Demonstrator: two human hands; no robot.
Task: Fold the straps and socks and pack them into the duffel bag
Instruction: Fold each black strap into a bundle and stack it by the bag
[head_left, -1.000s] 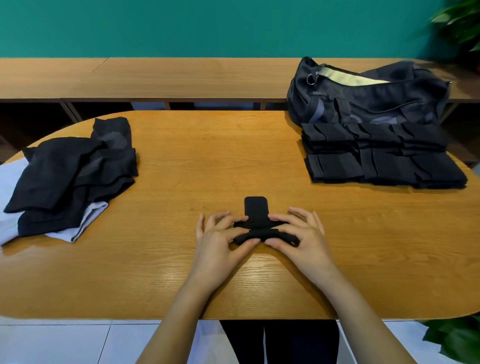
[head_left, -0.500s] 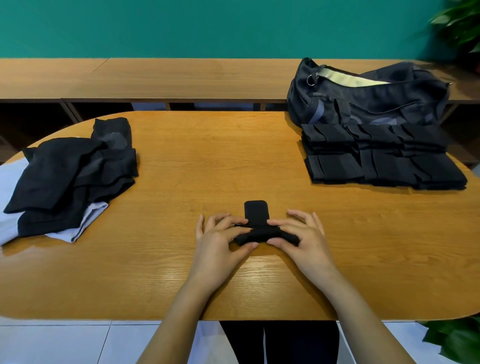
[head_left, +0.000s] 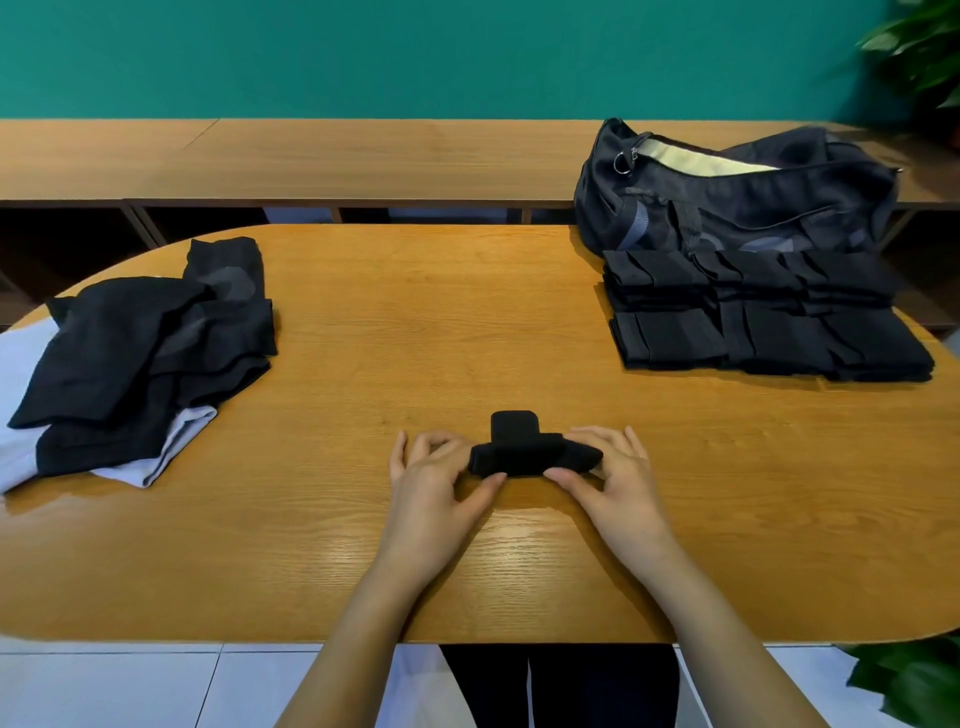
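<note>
Folding a short black fabric strap (head_left: 530, 454) at the near middle of the oval wooden table (head_left: 415, 322), we pinch its 2 ends, left hand (head_left: 434, 483) and right hand (head_left: 618, 475) gripping 1 each. Next, we judge, it joins the folded black stack (head_left: 753, 322) beside the dark duffel bag (head_left: 727, 208).

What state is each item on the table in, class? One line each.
duffel bag: unzipped, pale lining showing.
black strap: partly folded, one end sticking out.
folded stack: neat, on the table.
loose pile: unfolded, heaped.
left hand: pinches black strap.
right hand: pinches black strap.
</note>
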